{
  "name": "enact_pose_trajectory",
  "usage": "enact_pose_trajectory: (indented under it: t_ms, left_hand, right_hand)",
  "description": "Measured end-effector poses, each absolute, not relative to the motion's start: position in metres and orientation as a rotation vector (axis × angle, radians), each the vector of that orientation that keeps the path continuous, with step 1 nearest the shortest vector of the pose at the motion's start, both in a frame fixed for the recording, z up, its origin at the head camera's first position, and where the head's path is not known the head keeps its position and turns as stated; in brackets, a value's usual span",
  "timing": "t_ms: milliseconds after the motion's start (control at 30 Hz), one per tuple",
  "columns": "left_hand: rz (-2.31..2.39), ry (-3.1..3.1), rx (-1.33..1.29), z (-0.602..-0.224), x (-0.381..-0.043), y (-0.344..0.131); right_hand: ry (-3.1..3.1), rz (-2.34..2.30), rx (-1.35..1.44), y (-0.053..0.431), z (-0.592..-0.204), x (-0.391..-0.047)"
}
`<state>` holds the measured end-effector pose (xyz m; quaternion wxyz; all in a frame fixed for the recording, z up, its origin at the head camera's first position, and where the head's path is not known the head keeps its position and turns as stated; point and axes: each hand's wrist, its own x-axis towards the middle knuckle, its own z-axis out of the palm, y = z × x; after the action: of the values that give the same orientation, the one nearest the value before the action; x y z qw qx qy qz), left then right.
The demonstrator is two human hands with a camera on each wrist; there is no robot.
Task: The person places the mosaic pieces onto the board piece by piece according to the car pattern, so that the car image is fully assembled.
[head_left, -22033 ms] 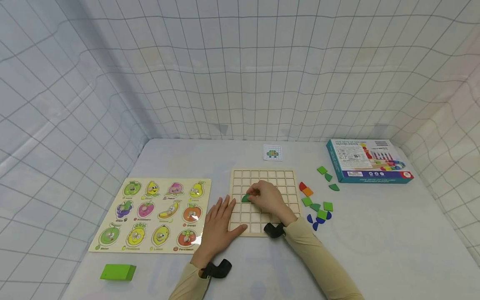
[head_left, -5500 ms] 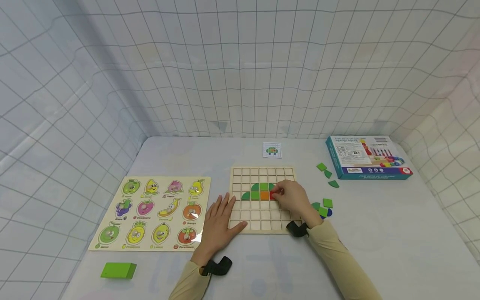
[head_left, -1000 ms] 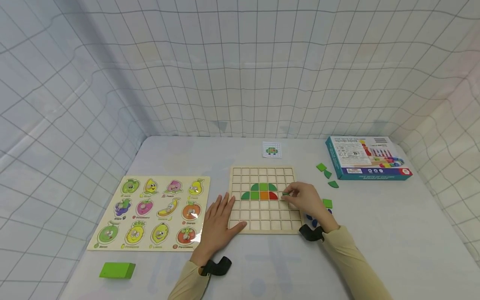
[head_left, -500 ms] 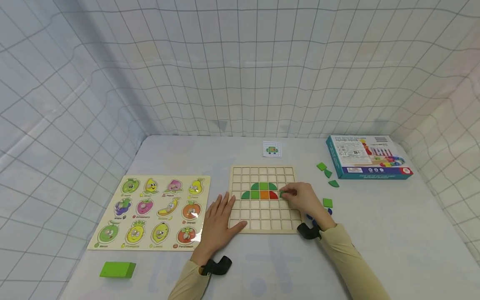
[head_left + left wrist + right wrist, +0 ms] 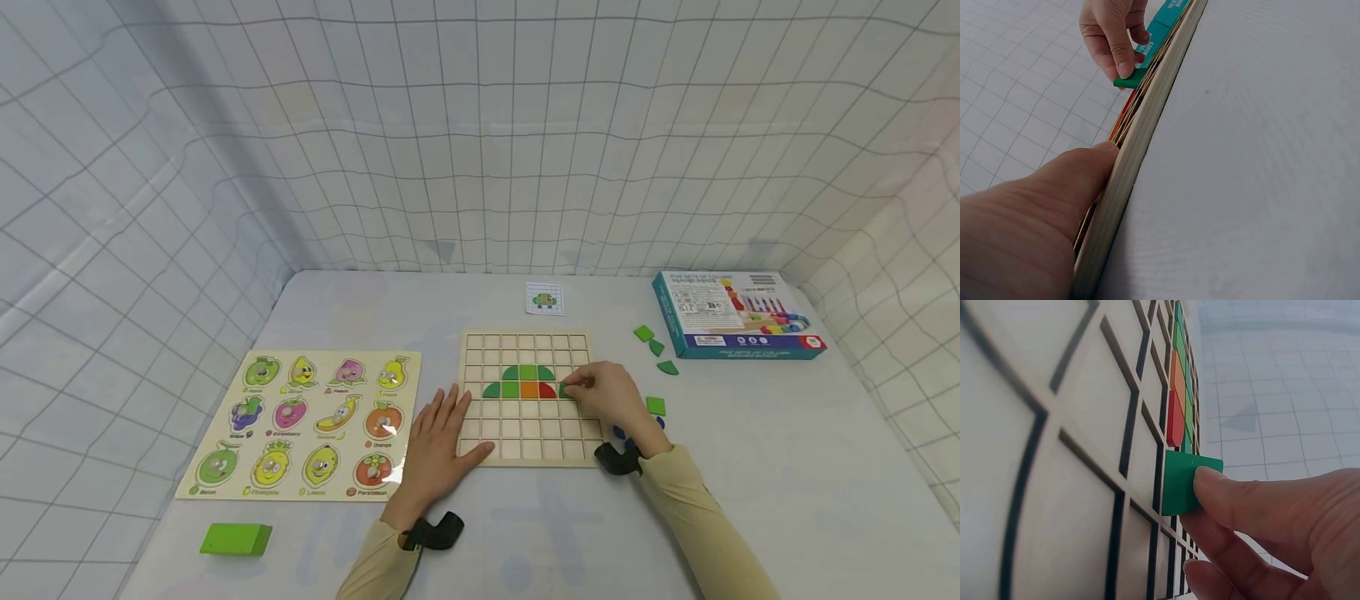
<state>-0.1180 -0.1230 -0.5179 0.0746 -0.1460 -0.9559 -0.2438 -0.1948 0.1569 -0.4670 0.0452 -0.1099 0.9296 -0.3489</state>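
A wooden grid board (image 5: pixel 529 450) lies on the table. My left hand (image 5: pixel 437 457) rests on its left edge, fingers spread and straight; the left wrist view shows the thumb (image 5: pixel 1085 172) against the rim. On the board sit several green tiles (image 5: pixel 510 390), an orange square tile (image 5: pixel 528 390) and a red quarter-circle tile (image 5: pixel 547 390). Between thumb and fingers, my right hand (image 5: pixel 609 398) pinches a green quarter-circle tile (image 5: pixel 1179 484). This tile is tilted up at the grid, just right of the red one; whether it touches its cell I cannot tell.
Loose green tiles (image 5: pixel 656 406) and blue tiles (image 5: pixel 619 432), partly hidden by my right hand, lie right of the board. Behind it is a pattern card (image 5: pixel 543 299). A fruit puzzle (image 5: pixel 300 427) and green block (image 5: pixel 236 539) are left; a box (image 5: pixel 738 315) stands back right.
Over the earlier frames, green, orange and red tiles came onto the board. Within the last second my right hand brought the green quarter-circle tile slightly left and turned it. The left hand stayed put.
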Motion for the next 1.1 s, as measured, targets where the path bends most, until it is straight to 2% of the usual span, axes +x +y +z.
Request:
enact_pose_trajectory:
  t_ms: [1100]
  left_hand:
    - [-0.722, -2.864, -0.441, -0.5190, -0.1178, -0.1232]
  right_hand:
    - [2.949, -0.889, -0.329, 0.1550, -0.4690, -0.1944]
